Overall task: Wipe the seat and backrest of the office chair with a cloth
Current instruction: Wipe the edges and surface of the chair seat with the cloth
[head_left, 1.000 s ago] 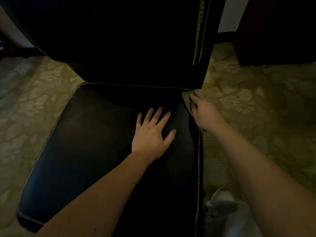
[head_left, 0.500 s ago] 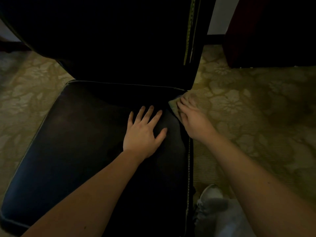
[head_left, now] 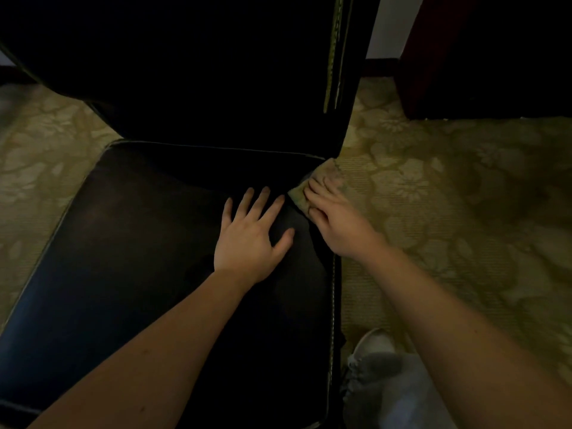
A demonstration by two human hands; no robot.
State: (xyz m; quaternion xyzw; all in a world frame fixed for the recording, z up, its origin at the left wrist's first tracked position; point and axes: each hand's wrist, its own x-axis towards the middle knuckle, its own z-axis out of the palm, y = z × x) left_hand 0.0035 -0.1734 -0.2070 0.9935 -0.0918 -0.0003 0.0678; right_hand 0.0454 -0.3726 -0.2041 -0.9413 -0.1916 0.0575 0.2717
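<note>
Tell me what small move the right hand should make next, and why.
Probably draw the cloth along the right edge of the seat, toward its front. The right hand presses it at the rear right corner beside the backrest; the left hand lies flat to its left, blocking a sideways stroke.

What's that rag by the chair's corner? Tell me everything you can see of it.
The cloth is a small, soft-looking rag, pale yellowish-green with darker greyish patches, crumpled rather than folded. It lies at the back right corner of the seat, where the seat meets the backrest, and seems to spill past the edge. The right hand presses flat fingers on it, covering much of it. The dim light hides its weave.
</note>
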